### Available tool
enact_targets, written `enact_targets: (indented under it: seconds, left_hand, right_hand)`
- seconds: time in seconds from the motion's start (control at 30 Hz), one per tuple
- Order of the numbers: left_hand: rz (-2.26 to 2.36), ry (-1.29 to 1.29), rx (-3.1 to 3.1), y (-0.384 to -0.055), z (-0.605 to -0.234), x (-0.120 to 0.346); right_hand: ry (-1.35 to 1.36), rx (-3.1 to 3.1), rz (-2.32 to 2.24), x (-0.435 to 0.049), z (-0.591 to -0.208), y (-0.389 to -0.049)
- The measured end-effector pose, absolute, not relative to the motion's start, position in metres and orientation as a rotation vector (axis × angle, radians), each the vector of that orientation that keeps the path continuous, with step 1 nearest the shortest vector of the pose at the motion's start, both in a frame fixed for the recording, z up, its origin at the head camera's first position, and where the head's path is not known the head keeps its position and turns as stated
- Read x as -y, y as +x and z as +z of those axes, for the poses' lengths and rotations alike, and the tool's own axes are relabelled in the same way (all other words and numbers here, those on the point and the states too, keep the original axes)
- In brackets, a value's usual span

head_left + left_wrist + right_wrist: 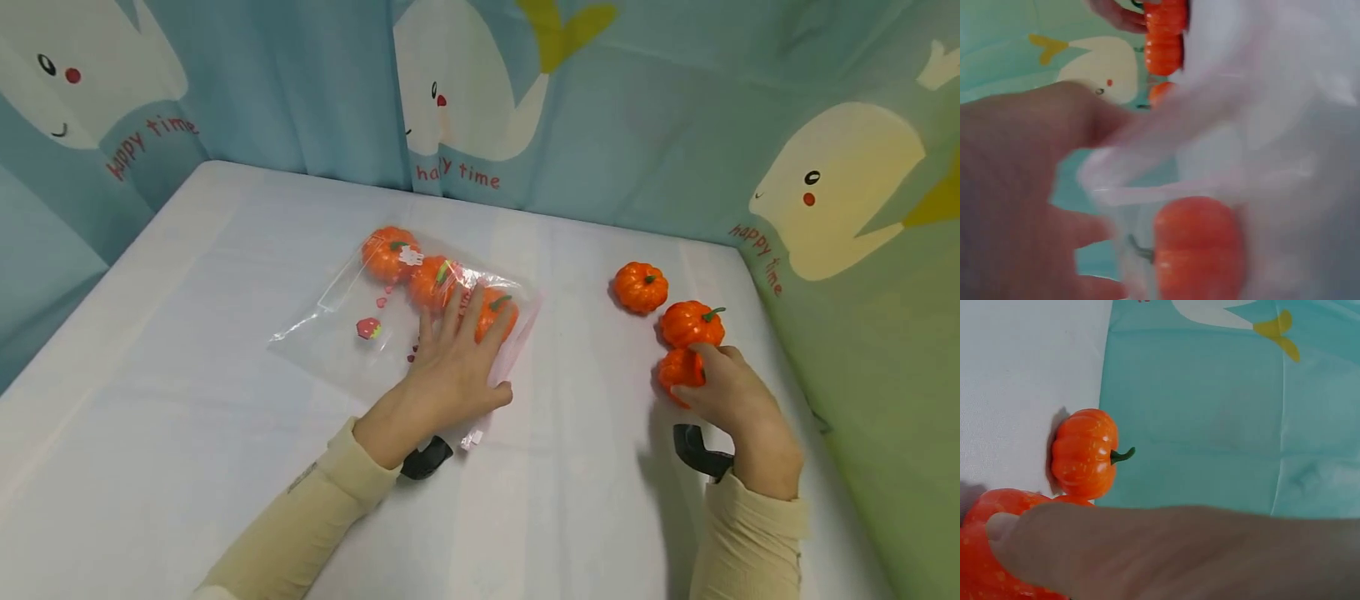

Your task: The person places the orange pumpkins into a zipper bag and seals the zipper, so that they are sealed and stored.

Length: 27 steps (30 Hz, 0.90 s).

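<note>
Fingers spread, my left hand [453, 383] lies over a clear plastic zip bag [330, 333] printed with small red fruit. Inside the bag are three small orange toy pumpkins, one at the far end [386, 258], one in the middle [427, 287] and one under my fingers [489, 315]. On the right, my right hand [738, 404] grips the nearest of three loose toy pumpkins [678, 375]; its thumb presses the side in the right wrist view. Just beyond it are a second pumpkin [692, 325] with a curled green stem and a third [641, 288].
A white-covered table [577, 467] lies under everything. Blue-green curtains [660, 108] with whale prints hang along its back and right sides. Black wrist camera mounts show beside the left [426, 458] and right [697, 452] wrists.
</note>
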State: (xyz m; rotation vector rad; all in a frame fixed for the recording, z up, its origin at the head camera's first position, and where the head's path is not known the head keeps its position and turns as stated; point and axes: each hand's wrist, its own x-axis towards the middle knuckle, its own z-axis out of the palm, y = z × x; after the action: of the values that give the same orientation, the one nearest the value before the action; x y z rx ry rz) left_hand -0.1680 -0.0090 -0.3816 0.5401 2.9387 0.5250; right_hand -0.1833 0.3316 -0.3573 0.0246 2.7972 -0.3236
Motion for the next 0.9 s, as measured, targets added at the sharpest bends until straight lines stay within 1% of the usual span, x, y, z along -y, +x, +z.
enact_targets:
  seconds: [0.3,0.73,0.9]
  left_hand:
    - [0.352,0.562,-2.851,-0.160,-0.374,0.009]
    - [0.523,0.595,-2.856,-0.171,-0.381,0.014]
    - [0.458,0.553,-2.809,-0.169,-0.380,0.018]
  right_hand:
    - [-0.012,-2.825,-0.342,-0.324,-0.356,-0.184]
    - [-0.132,-2.915,-0.369,-0.301,-0.363,-0.188]
    - [-0.120,-2.909,-0.401,-0.299,-0.363,-0.190]
